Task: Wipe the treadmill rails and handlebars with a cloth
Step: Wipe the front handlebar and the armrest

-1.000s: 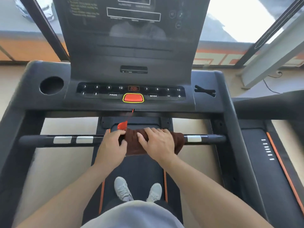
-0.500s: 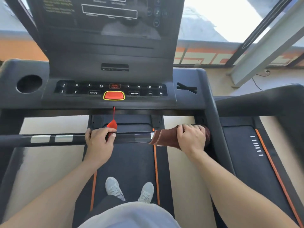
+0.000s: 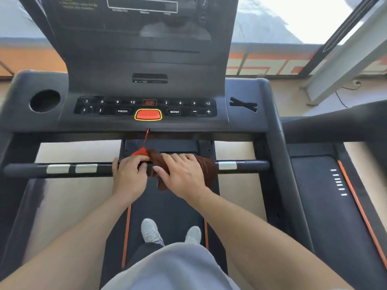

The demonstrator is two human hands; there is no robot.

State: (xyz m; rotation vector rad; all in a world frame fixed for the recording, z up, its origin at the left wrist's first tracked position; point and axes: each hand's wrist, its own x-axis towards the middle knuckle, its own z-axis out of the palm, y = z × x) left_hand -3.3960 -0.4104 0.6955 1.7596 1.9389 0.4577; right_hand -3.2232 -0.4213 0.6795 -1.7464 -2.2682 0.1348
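Observation:
A black handlebar with silver sensor patches runs across the treadmill in front of me. A dark brown cloth is wrapped over the bar at its middle. My right hand lies on top of the cloth with fingers curled over it and the bar. My left hand grips the bar just left of the cloth, its fingertips at a red safety clip. The right side rail rises beside the bar's end.
The console with a red stop button sits above the bar; a red cord hangs from it to the clip. A cup holder is at the left. My shoes stand on the belt. A second treadmill stands to the right.
My right hand has slid the cloth from the bar's right end back to the middle, next to my left hand. My left hand has stayed on the bar.

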